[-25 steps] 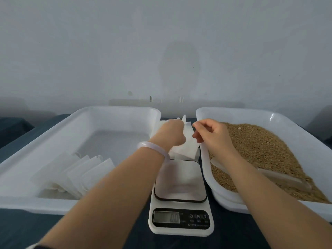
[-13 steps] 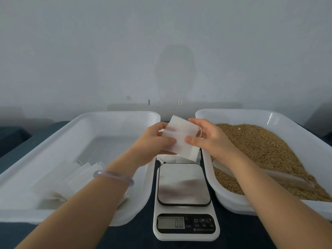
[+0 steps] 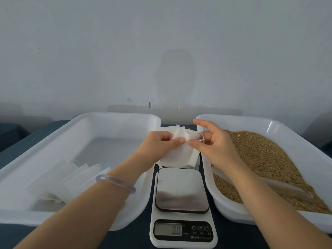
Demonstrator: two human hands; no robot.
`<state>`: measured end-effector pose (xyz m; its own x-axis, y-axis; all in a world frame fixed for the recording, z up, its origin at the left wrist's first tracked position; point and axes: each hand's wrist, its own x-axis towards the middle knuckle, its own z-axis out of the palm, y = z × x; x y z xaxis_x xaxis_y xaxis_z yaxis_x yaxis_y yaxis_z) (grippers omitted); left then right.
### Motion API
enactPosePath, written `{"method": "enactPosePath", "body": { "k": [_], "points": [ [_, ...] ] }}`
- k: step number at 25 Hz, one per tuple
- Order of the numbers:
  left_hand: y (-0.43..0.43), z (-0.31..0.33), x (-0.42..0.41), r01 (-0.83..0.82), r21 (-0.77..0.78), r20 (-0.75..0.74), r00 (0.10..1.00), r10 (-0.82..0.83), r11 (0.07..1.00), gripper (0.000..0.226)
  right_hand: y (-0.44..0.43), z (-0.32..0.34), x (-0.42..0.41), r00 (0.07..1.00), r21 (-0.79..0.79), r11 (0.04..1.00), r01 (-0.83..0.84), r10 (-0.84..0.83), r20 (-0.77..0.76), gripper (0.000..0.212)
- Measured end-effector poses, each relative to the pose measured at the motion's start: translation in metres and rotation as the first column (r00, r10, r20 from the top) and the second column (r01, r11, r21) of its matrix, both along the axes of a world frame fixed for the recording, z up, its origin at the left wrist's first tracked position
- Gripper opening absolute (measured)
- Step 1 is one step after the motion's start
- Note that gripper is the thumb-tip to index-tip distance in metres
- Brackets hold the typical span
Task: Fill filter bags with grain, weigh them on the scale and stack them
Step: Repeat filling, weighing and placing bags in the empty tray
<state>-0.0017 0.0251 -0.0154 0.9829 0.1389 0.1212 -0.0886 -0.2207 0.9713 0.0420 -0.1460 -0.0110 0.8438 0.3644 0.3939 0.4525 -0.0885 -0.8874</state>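
Both my hands hold one white filter bag (image 3: 179,153) in the air behind the scale (image 3: 181,193). My left hand (image 3: 159,144) pinches its left upper edge between thumb and fingers. My right hand (image 3: 213,142) pinches the right upper edge near the drawstring, index finger raised. More empty bags (image 3: 169,129) lie behind it on the table. Brown grain (image 3: 265,159) fills the right white tray (image 3: 224,205), with a clear scoop (image 3: 287,187) lying on it. Several filled white bags (image 3: 71,178) lie overlapped in the left white tray (image 3: 115,117). The scale's steel plate is bare.
The scale's display (image 3: 168,229) faces me at the front. A dark blue cloth (image 3: 133,238) covers the table. A plain wall (image 3: 161,51) stands right behind the trays. A bangle (image 3: 116,182) sits on my left wrist.
My left hand reached to the bag pile, then both hands lifted a bag; now the bag sits lower and both hands pinch its top edge.
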Motion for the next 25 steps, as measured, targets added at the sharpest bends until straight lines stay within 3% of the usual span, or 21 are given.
{"method": "enactPosePath", "body": {
  "k": [3,6,9,12,14,16,17,19,20,22,23,25],
  "points": [
    [0.0,0.0,0.001,-0.01,-0.016,-0.002,1.0,0.009,1.0,0.028,0.0,0.0,-0.004,0.994,-0.052,0.998,-0.022,0.027,0.102,0.03],
    [-0.002,-0.001,0.001,-0.008,0.09,-0.006,1.0,0.009,0.996,0.033,0.0,0.0,-0.007,0.995,-0.024,0.999,-0.046,0.048,0.09,0.009],
    [-0.001,0.001,-0.003,0.095,0.129,0.01,0.995,-0.097,0.987,0.033,-0.004,0.001,-0.004,0.997,-0.081,0.994,-0.074,0.073,-0.016,0.041],
    [0.003,0.005,-0.007,0.208,0.071,-0.044,0.978,-0.205,0.976,0.036,-0.003,0.005,-0.007,0.973,-0.177,0.961,-0.214,0.193,-0.129,0.033],
    [0.003,0.006,-0.008,0.152,0.068,-0.035,0.988,-0.15,0.986,0.037,-0.003,0.006,-0.007,0.968,-0.147,0.963,-0.226,0.205,-0.148,0.032],
    [0.002,0.007,-0.008,-0.046,0.176,0.148,0.989,0.02,0.983,0.04,-0.004,0.006,-0.004,0.976,-0.063,0.989,-0.136,0.122,-0.182,0.018],
    [0.002,0.008,-0.009,-0.179,0.297,0.313,0.946,0.082,0.938,0.045,-0.005,0.007,-0.003,0.978,-0.039,0.996,-0.079,0.069,-0.198,0.011],
    [0.001,0.012,-0.011,-0.319,0.539,0.517,0.856,-0.007,0.78,0.068,-0.004,0.005,-0.002,0.98,-0.04,0.999,0.003,-0.011,-0.201,0.005],
    [-0.003,0.012,-0.012,-0.286,0.646,0.477,0.875,-0.082,0.708,0.082,-0.003,0.004,-0.002,0.981,-0.055,0.998,0.019,-0.029,-0.189,0.005],
    [-0.014,0.005,-0.012,-0.129,0.815,0.257,0.954,-0.153,0.565,0.102,-0.003,0.003,-0.003,0.986,-0.089,0.996,0.03,-0.044,-0.163,0.016],
    [-0.019,0.0,-0.012,-0.088,0.853,0.185,0.973,-0.14,0.514,0.105,-0.003,0.002,-0.004,0.987,-0.114,0.993,0.039,-0.056,-0.149,0.025],
    [-0.021,-0.006,-0.009,-0.152,0.863,0.221,0.971,-0.088,0.482,0.091,-0.003,0.001,-0.004,0.99,-0.19,0.98,0.053,-0.076,-0.118,0.047]
  ]
}}
